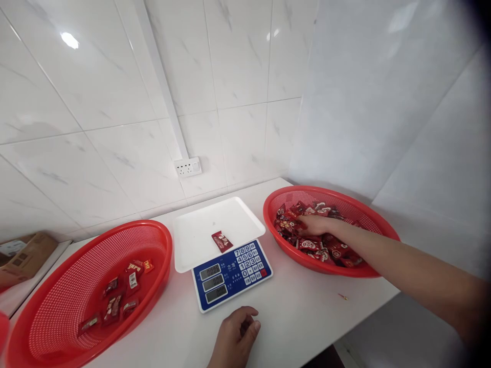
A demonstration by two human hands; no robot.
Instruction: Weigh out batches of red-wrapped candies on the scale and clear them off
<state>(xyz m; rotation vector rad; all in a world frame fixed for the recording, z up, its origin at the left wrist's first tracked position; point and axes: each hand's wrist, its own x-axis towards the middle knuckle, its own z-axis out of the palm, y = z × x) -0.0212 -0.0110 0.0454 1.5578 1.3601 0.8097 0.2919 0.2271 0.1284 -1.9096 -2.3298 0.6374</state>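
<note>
My right hand (312, 225) reaches into the right red basket (330, 191), its fingertips among many small red wrapped packets (307, 244). The packets hide the fingertips, so a grip cannot be made out. Over the table's front part, below the scale, is my left hand (237, 335), loosely curled, with a gap between thumb and index finger and nothing visible in it. A single red packet (221, 242) lies on the white tray (199, 220) of the digital scale (232, 273), whose blue panel has keys and three displays.
On the left, another red basket (161, 240) holds several red packets (112, 308). A cardboard box (28, 258) stands at the far left. A power socket (187, 167) is on the tiled wall behind the scale. A small scrap (343, 296) lies on the white table (299, 312).
</note>
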